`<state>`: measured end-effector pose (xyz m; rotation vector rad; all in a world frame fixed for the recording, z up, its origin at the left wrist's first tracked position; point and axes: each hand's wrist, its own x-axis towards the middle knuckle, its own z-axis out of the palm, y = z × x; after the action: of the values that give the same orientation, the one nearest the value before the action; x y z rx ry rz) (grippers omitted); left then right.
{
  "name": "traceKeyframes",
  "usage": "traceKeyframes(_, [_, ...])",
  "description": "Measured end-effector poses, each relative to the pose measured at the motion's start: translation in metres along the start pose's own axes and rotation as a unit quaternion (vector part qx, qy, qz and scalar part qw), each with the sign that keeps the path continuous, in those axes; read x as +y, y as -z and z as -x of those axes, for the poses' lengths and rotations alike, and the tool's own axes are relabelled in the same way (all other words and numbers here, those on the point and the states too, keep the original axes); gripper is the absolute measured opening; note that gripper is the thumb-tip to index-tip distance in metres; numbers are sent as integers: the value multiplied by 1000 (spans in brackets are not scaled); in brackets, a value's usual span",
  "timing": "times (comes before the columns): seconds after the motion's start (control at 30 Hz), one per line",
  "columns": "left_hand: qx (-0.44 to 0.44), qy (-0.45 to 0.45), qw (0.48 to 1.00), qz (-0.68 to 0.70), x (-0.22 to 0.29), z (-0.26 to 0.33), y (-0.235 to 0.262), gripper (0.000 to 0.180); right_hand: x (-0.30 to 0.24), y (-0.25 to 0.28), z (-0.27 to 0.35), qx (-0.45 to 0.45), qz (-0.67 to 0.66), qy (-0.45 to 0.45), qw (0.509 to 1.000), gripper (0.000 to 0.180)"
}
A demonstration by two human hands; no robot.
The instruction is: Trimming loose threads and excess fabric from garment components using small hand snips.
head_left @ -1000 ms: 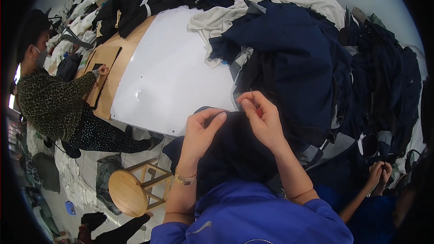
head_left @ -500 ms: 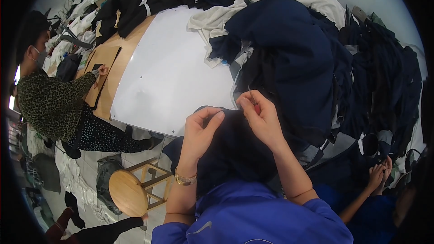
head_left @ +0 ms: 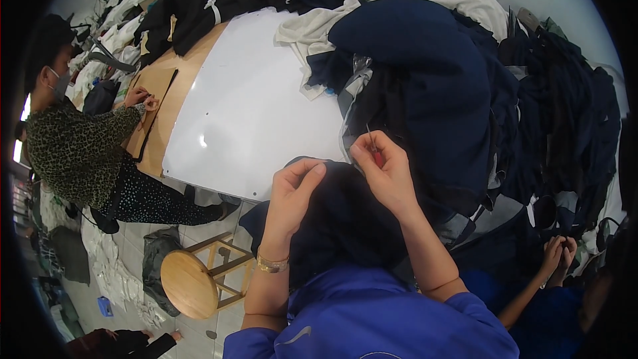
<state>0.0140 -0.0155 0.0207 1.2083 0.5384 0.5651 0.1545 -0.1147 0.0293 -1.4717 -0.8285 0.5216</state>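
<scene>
Hardly anything has shifted: both hands stay bunched over the dark garment (head_left: 345, 219) in the lap.
Right hand (head_left: 385, 173) pinches a thin red-handled tool (head_left: 373, 149); left hand (head_left: 296, 189) grips the soft, limp cloth, best held near the seam. Beyond lie a navy clothes heap (head_left: 425, 80) and white board (head_left: 259, 106); a wooden stool (head_left: 193, 282) stands lower left.

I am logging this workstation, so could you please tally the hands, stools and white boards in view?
Hands: 6 (wearer's left hand and right hand on the dark garment; others at)
Wooden stool: 1
White board: 1
Total: 8
</scene>
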Motion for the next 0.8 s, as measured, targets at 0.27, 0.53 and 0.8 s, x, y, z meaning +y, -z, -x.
traceKeyframes(0.27, [-1, -10, 1000, 15, 1, 0, 0, 14, -12, 10, 13, -104, -89, -19, 990, 42])
traceKeyframes(0.53, [-5, -14, 1000, 22, 5, 1, -2, 15, -8, 4, 22, -239, -272, -155, 919, 46])
traceKeyframes(0.8, [-10, -5, 999, 37, 5, 2, -3, 16, -5, 2, 20, -245, -269, -156, 918, 46])
